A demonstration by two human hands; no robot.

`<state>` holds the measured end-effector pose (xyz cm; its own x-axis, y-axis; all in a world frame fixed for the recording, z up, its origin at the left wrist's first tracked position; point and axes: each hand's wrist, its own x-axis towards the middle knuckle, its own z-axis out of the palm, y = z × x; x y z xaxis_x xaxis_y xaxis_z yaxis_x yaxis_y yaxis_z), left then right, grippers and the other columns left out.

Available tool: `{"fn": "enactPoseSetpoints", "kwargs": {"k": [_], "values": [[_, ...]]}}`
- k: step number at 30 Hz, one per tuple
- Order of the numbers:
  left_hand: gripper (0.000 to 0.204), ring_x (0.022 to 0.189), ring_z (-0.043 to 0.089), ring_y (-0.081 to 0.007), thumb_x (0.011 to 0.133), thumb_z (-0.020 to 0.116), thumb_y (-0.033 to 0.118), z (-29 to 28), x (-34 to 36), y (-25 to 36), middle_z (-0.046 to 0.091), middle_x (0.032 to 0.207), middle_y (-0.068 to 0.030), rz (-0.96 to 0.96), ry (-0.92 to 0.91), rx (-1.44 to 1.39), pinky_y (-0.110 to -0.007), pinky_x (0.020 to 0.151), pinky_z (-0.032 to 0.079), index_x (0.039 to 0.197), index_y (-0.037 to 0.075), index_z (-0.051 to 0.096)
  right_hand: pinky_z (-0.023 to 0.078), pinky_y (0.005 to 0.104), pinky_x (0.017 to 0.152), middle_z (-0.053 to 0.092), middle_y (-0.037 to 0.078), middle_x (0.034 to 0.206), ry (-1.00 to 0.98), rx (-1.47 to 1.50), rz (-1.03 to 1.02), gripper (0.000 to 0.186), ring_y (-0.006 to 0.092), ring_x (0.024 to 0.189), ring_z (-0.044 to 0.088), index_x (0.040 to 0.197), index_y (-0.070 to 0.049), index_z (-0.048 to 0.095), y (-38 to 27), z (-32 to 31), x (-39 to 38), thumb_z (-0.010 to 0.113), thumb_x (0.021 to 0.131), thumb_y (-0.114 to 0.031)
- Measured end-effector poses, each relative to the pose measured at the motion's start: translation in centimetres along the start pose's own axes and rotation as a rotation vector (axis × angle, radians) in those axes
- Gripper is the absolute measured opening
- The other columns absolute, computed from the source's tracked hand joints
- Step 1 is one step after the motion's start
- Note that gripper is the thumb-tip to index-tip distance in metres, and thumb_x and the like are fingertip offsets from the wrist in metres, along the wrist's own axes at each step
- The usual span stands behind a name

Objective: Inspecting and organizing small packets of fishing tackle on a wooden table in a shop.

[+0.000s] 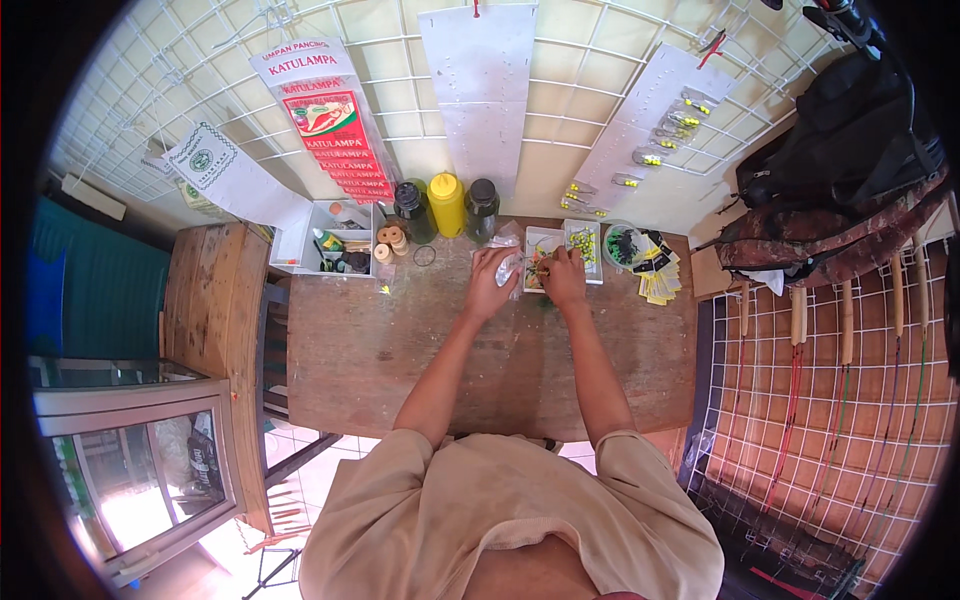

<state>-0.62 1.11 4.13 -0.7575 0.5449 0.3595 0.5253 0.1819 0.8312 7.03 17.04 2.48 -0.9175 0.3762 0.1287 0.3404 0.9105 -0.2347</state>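
My left hand [490,282] is at the far middle of the wooden table [400,350], its fingers closed on a crumpled clear plastic bag [508,268]. Just to the right, my right hand [564,278] reaches over a white tray [533,236] that holds small pieces. Its fingers are bent together in a pinch; whatever is between them is too small to make out. A second white tray [597,268] with small yellow-green pieces stands right behind that hand. Both forearms stretch forward across the table.
Two dark bottles [413,210] flank a yellow squeeze bottle [446,208] by the wall. Left of them are wooden spools [385,252] and a white organizer box [292,248]. A round tub [622,246] and yellow-black cards [657,272] lie right. Bags [830,180] hang at the right.
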Motion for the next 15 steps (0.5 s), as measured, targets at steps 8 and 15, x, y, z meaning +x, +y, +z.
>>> {"fn": "enactPoseSetpoints", "kwargs": {"k": [8, 15], "values": [[0.036, 0.108, 0.049, -0.0313, 0.078, 0.068, 0.009, -0.12, 0.06, 0.01, 0.061, 0.112, -0.0102, 0.032, 0.002, 0.046, -0.039, 0.096, 0.039, 0.113, 0.009, 0.061, 0.042, 0.0400, 0.086, 0.054, 0.008, 0.099, 0.002, 0.054, -0.041, 0.016, 0.0295, 0.101, 0.048, 0.086, -0.016, 0.073, -0.12, 0.59, 0.46, 0.068, 0.072, -0.012], [0.036, 0.107, 0.049, -0.0311, 0.078, 0.068, 0.010, -0.10, 0.08, 0.10, 0.061, 0.111, -0.0099, 0.022, -0.004, 0.029, -0.039, 0.096, 0.039, 0.113, 0.009, 0.061, 0.042, 0.0407, 0.085, 0.055, 0.009, 0.099, 0.041, 0.041, -0.046, 0.014, 0.0292, 0.100, 0.048, 0.084, -0.014, 0.073, 0.15, 0.93, 0.68, 0.065, 0.073, -0.013]]}}
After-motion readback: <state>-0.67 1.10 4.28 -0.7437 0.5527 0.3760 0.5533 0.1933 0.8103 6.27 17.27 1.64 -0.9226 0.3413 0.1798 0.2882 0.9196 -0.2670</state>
